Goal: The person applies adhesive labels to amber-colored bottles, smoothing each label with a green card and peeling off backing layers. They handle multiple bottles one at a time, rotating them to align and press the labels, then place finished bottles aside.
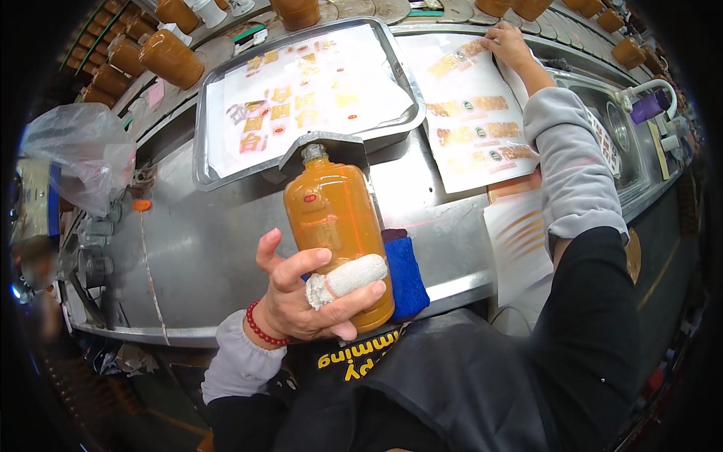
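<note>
My left hand [290, 297] is wrapped round the lower part of an amber-brown glazed bottle [331, 200], with a white bandage on one finger. The bottle leans away from me, its neck at a grey metal bracket [346, 141]; a small red oval mark and a faint patch show on its front. At the upper right, my right hand [510, 45] has its fingertips closed on the end of a gold decal strip [454, 60]. That strip lies slanted on a white sheet [457, 178], above several similar gold strips with green ovals.
Left of the sheet stands a metal tray [202, 154] with wet paper and gold character decals. A blue cloth [407, 282] lies beside the bottle. Several brown bottles [172, 59] line the back. On the right are a sink [633, 169] and a purple-and-white object [649, 107]; a plastic bag [79, 154] hangs left.
</note>
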{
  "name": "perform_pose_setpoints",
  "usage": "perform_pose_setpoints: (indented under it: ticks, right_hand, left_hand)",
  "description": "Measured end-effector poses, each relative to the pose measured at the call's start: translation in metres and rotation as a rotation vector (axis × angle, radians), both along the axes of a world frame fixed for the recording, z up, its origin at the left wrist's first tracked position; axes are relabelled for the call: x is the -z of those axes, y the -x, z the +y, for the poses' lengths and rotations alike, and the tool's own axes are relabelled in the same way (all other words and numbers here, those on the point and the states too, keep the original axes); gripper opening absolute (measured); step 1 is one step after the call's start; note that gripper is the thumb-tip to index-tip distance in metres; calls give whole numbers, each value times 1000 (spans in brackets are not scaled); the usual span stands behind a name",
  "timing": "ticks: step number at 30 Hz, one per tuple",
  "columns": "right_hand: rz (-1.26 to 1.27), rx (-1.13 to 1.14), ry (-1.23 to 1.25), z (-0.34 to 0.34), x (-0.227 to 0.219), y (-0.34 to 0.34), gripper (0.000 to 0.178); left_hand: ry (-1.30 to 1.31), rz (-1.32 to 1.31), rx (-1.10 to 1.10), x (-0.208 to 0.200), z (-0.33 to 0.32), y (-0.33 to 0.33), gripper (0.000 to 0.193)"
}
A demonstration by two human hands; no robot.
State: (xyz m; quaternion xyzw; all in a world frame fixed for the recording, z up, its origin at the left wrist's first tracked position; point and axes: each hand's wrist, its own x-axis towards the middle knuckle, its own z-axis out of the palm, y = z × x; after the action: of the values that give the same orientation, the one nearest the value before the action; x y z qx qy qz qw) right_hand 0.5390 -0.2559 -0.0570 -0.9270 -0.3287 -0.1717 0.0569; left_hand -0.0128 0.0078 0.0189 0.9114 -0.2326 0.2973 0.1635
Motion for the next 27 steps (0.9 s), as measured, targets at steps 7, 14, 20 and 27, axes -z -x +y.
perform_pose_setpoints:
  ticks: [7,14,20,27]
  right_hand:
    - [-172,-48,6,7,-34,26,17]
    - [-90,-272,-22,13,-109,89,22]
    - [-55,-475,-121,27,-183,219,21]
    - [-42,-628,-122,16,-215,307,25]
  left_hand:
    - [43,74,-13,-15,16,-14,61]
    - [140,29,9,-14,36,-51,58]
    - [216,3,-16,-4,33,-46,54]
    - [79,13,-80,14,17,2,54]
